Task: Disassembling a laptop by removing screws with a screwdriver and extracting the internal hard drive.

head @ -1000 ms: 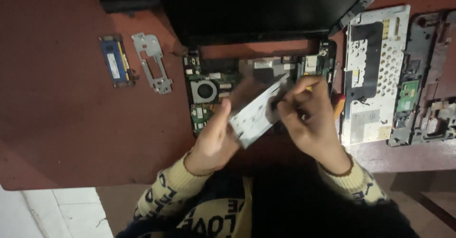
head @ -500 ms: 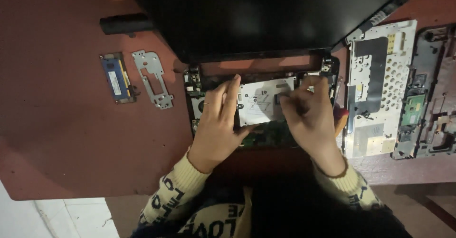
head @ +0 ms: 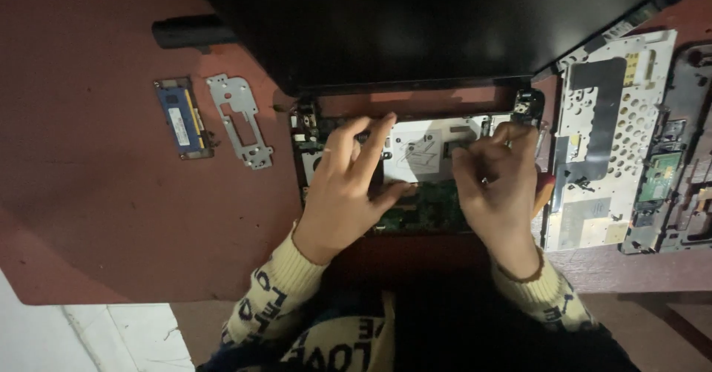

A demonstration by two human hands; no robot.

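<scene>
We look down on an opened laptop base (head: 415,216) lying on a reddish-brown bench (head: 111,216), its dark screen lid (head: 400,31) tilted back beyond it so the insides are exposed. Across the upper part of the base lies a flat silver-grey metal plate (head: 423,149), with the green circuit board (head: 434,205) showing just below it.

Our left hand (head: 345,190) rests on the left end of the plate, fingers (head: 367,146) spread fairly wide and pressing flat along its top edge, thumb reaching toward the board; it seems to be steadying the plate in its seat rather than gripping it. Our right hand (head: 500,183) sits over the plate's right end, fingers curled narrow and pinched together near the corner by the hinge. We cannot tell whether they hold something small there or merely press on the edge. An orange shape peeps out just beside the right palm, too hidden to identify.

Removed parts lie apart from the work, presumably to keep them out of the way: a small blue memory module (head: 182,117) and a thin perforated silver bracket (head: 241,120) to the left, a pale perforated keyboard frame (head: 608,135) and a dark plastic casing (head: 678,164) to the right. A black cylinder (head: 189,32) lies near the lid's left corner.
</scene>
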